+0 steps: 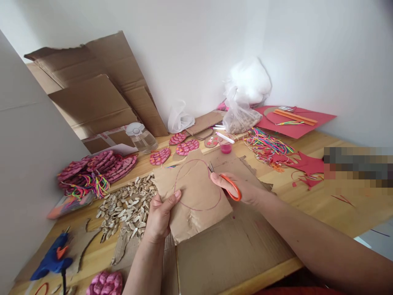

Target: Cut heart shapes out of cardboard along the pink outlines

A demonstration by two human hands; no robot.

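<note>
Showing a drawn rounded outline (200, 210), the cardboard piece (196, 188) is held above a larger sheet (227, 254), its left side pinched by the left hand (161, 215); the right hand (247, 189) grips orange scissors (236, 192) at its right edge. Shells (132, 205) lie left.

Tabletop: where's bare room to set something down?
Best: the wood between the right forearm and the red scraps, bar a few thin strips. Also the cardboard below the held piece, right of the left forearm. Crowded: left, with shells, glue gun and pink bundles; back, with bags and colored strings.
</note>
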